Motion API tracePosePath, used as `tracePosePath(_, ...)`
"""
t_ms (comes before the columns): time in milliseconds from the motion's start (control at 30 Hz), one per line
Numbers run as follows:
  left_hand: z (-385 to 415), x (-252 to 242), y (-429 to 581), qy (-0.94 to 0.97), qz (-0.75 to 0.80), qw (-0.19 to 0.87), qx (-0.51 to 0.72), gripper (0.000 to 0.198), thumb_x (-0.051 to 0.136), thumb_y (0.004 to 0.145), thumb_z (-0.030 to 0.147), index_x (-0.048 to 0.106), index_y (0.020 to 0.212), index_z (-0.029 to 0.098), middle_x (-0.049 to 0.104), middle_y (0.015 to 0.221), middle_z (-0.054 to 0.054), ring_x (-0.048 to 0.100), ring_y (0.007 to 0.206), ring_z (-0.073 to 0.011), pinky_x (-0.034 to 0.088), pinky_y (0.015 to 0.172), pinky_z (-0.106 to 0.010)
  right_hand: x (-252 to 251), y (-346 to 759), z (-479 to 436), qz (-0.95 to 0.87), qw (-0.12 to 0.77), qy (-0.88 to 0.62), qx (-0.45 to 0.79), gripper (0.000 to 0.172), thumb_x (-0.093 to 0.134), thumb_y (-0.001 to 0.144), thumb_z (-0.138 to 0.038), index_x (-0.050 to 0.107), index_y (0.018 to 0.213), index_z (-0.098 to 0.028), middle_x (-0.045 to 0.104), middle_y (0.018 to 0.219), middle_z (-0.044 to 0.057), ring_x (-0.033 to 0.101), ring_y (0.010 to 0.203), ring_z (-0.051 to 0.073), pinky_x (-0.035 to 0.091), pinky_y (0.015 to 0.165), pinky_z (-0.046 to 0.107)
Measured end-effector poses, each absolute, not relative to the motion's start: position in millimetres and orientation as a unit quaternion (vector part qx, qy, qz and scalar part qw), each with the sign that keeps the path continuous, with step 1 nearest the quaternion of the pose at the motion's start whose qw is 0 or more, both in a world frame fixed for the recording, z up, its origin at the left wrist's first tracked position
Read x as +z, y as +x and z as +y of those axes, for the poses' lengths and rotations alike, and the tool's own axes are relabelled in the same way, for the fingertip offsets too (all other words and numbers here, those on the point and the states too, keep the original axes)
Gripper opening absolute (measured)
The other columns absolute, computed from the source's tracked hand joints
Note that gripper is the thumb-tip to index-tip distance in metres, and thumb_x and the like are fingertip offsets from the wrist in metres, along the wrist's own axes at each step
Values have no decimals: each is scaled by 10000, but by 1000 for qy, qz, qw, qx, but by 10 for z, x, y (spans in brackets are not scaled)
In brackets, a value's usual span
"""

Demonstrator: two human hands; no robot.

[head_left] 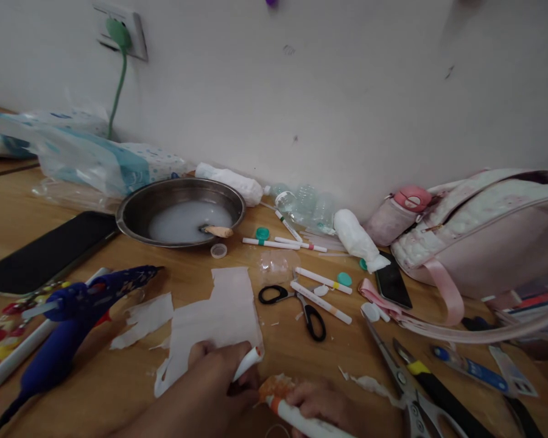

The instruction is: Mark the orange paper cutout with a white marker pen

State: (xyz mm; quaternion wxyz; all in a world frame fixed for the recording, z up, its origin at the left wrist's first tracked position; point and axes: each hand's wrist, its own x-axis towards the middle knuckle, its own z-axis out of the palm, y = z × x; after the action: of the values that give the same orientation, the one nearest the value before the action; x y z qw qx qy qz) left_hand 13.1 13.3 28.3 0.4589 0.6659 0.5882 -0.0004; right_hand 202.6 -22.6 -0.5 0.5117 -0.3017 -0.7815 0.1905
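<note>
At the bottom centre my left hand (221, 374) is closed on a white marker cap (249, 363), with a bit of orange at its end. Beside it my right hand (322, 403) grips a white marker (304, 420) with an orange band. Its tip end meets a crumpled orange-stained scrap (279, 384), perhaps tissue, between my hands. Just beyond my left hand lies torn white paper (214, 316), with a smaller torn piece (148, 316) to its left. Black-handled scissors (296, 298) lie open beyond my hands, near several white markers (322, 302).
A metal bowl (132, 222) of cloudy liquid holds a wooden-handled brush (218, 231). On the left are a blue glue gun (68, 340) and a black tablet (50, 249). Large scissors (404, 380), a utility knife (438, 389), a phone (393, 283) and a pink bag (484, 237) lie right.
</note>
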Motion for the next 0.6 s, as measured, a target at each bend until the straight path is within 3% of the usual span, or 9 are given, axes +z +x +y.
tracePosePath(133,128,205,110,662,591,460,7,128,523,684,213,616,772,215,533,776,-13,561,845,-236,430,698,-279,-159,2168,-288,-798,466,-301,236,151,424,980,-269,548,1065,-251,741,864,61,727,748,153,593,644,204)
tracePosePath(300,112,208,104,662,596,454,21,124,520,657,196,621,724,225,544,733,-8,565,822,-235,425,687,-278,-259,2251,-295,-819,434,-324,188,141,453,962,-284,590,974,-253,725,756,32,711,639,140,582,588,188)
tracePosePath(600,130,270,127,659,603,449,11,161,514,677,191,639,775,220,533,809,-12,535,853,-222,412,727,-278,-99,2204,-299,-807,446,-329,201,95,548,904,-217,595,979,-251,749,792,33,721,659,139,578,626,173)
